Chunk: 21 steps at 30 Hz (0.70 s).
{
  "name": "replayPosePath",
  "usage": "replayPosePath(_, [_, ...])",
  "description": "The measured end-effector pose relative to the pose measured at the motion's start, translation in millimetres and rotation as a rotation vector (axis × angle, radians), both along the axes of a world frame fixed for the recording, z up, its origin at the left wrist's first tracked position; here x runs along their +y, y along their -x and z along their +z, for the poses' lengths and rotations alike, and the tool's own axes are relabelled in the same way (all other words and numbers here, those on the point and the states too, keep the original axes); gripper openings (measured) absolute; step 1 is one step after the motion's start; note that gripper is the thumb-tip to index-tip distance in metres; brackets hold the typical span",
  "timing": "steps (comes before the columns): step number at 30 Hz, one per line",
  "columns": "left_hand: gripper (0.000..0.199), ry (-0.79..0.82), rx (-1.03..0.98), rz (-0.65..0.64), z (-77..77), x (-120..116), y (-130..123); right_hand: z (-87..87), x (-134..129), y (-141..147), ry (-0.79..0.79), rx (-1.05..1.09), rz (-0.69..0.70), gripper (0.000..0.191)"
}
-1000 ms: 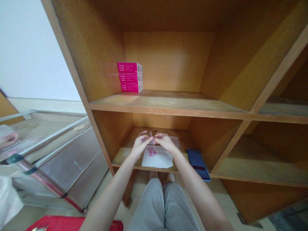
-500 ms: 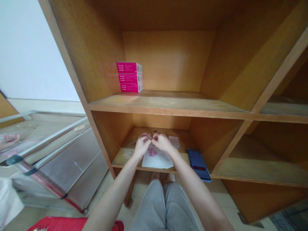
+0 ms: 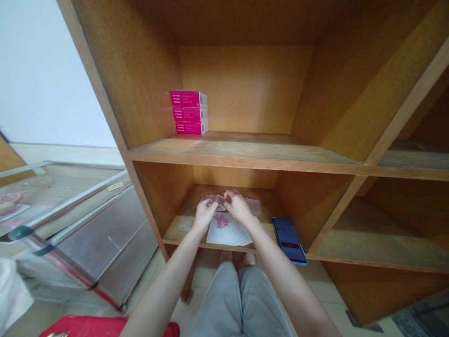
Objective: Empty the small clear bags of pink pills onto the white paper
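The left hand (image 3: 205,211) and right hand (image 3: 238,206) both pinch a clear bag (image 3: 218,202) in their fingers, just above a white tissue (image 3: 228,232) with pink bits (image 3: 220,221) on the low shelf (image 3: 210,246), and the next move needs a firm pinch.

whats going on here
A person's left hand and right hand are pinching a small clear plastic wrapper over a lower wooden shelf, where a white paper sheet lies dotted with pink bits. A dark blue smartphone lies nearby; three stacked magenta cartons sit on the shelf above.
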<state>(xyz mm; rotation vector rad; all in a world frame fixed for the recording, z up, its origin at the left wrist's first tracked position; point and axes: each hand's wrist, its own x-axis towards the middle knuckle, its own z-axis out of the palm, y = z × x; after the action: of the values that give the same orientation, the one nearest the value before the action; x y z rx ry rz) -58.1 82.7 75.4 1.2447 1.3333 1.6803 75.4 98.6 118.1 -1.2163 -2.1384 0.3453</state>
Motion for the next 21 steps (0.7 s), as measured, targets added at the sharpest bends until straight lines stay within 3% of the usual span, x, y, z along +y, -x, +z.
replayPosePath(2, [0.015, 0.013, 0.001, -0.017, 0.4, -1.5, 0.1, 2.8, -1.7, -1.6, -0.009, -0.015, 0.109, 0.022])
replayPosePath(6, [0.019, 0.051, -0.04, -0.045, 4.0, -6.9, -0.8, 2.5, 2.1, -6.3, 0.076, 0.0, 0.14, 0.025])
replayPosePath(11, [0.025, 0.065, -0.237, -0.106, 7.6, -12.4, 7.2, -8.8, 14.7, -15.3, 0.159, 0.251, 0.192, 0.016])
replayPosePath(16, [0.036, -0.005, -0.371, -0.174, -2.4, -8.5, 24.3, -18.7, 18.8, -16.4, 0.329, 0.505, 0.229, 0.029])
replayPosePath(21, [0.039, 0.019, -0.361, -0.199, -9.7, -7.8, 29.5, -18.8, 15.5, -14.4, 0.451, 0.59, 0.296, 0.033])
